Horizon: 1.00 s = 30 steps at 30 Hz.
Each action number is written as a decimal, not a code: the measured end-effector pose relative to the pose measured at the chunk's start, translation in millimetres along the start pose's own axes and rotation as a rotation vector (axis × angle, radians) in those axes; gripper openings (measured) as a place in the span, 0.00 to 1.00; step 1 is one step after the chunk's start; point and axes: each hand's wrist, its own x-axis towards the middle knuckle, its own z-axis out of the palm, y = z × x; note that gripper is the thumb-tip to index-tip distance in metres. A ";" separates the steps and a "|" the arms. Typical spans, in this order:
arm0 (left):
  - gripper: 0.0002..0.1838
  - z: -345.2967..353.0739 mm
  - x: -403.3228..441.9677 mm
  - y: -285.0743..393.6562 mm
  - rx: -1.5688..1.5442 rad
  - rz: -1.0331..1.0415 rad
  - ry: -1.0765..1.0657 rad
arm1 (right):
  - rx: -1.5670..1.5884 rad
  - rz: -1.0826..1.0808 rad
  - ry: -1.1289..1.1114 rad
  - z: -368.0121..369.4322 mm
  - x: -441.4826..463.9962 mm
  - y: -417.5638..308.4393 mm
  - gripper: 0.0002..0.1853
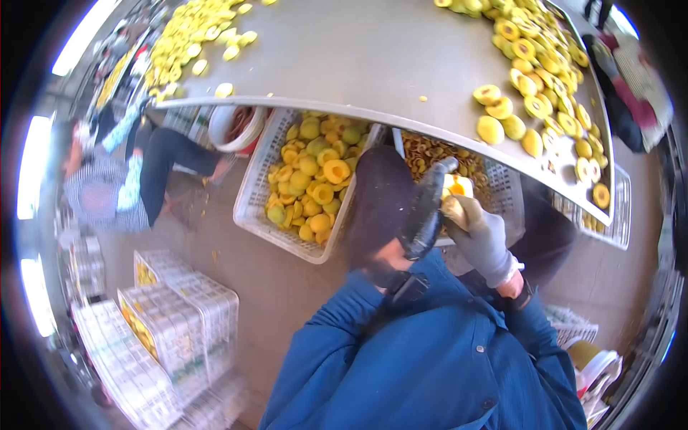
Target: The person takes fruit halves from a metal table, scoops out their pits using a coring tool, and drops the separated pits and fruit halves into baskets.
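Note:
My left hand (423, 211), in a black glove, is closed around a cut yellow peach (459, 185) above my lap. My right hand (481, 242), in a grey glove, meets it from the other side with fingers curled. Whatever it grips is hidden; a tan, rounded shape shows at its fingertips, and I cannot tell whether that is a handle or the stained glove. Below the hands, a crate of brown pits and scraps (437, 152) stands under the table edge. Left of my knee, a white crate (246, 193) holds yellow peaches (312, 175), several of them halved.
A metal table (344, 50) spans the front, with halved peaches (534, 79) heaped right and more fruit (190, 39) left. A seated person (115, 183) is at left, another person (638, 86) at right. Stacked crates (183, 315) stand lower left; a bucket (247, 140) sits beneath the table.

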 end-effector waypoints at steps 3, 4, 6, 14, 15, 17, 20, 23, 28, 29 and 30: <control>0.21 -8.0 -8.4 -2.6 -0.358 -0.354 0.041 | 0.138 0.176 -0.066 13.2 -3.2 6.5 0.11; 0.20 -9.8 -12.2 -19.6 -0.390 -0.259 0.062 | 0.243 0.241 -0.063 18.9 -2.4 8.3 0.10; 0.20 -33.3 -14.5 -43.6 -0.103 -0.080 0.083 | 0.316 0.369 -0.083 23.8 -2.8 7.6 0.08; 0.19 -265.4 -75.1 -62.5 0.127 -0.293 0.655 | 0.209 0.596 -0.197 34.8 -28.9 51.4 0.12; 0.19 -306.8 -81.6 -74.4 0.364 -0.219 0.717 | 0.216 0.627 -0.195 36.0 -32.2 55.6 0.13; 0.25 -383.3 -85.4 -73.9 0.765 -0.446 0.786 | 0.230 0.689 -0.181 39.3 -35.7 58.6 0.13; 0.29 -474.8 -110.3 -96.8 1.109 -0.576 0.840 | 0.279 0.782 -0.182 42.5 -34.0 52.0 0.13; 0.30 -535.1 -118.7 -106.1 0.425 -0.531 0.958 | 0.294 0.718 -0.146 47.7 -39.4 56.1 0.12; 0.23 -467.9 -86.4 -18.6 0.360 -0.294 1.047 | 0.261 0.574 -0.136 54.0 -45.1 57.3 0.14; 0.23 -466.8 -79.8 -26.8 0.622 -0.218 0.902 | 0.194 0.496 -0.093 52.4 -51.5 69.1 0.15; 0.25 -467.9 -72.6 -37.5 0.877 -0.112 0.781 | -0.032 0.347 -0.140 55.7 -63.5 90.6 0.16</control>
